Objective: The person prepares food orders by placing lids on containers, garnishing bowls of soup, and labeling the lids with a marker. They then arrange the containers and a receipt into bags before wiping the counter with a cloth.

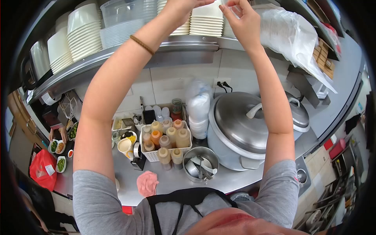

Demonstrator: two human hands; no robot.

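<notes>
Both my arms reach up to a metal shelf (188, 46) above the counter. My left hand (181, 7) is at the top edge of the view, partly cut off, its visible fingers stretched to the right. My right hand (243, 19) is raised opposite it, with thumb and fingers apart and pointing left. Between the hands stands a stack of white containers (206, 24). The right thumb tip appears beside the stack's upper edge; whether it touches cannot be made out. No held object shows in either hand.
More white bowls (83, 29) and clear tubs (121, 33) line the shelf, with plastic-wrapped lids (284, 33) at right. Below are a large lidded pot (241, 121), a basket (150, 154) of squeeze bottles, a steel bowl (188, 176) of utensils and a pink cloth (147, 183). Another person's hand (52, 134) is far left.
</notes>
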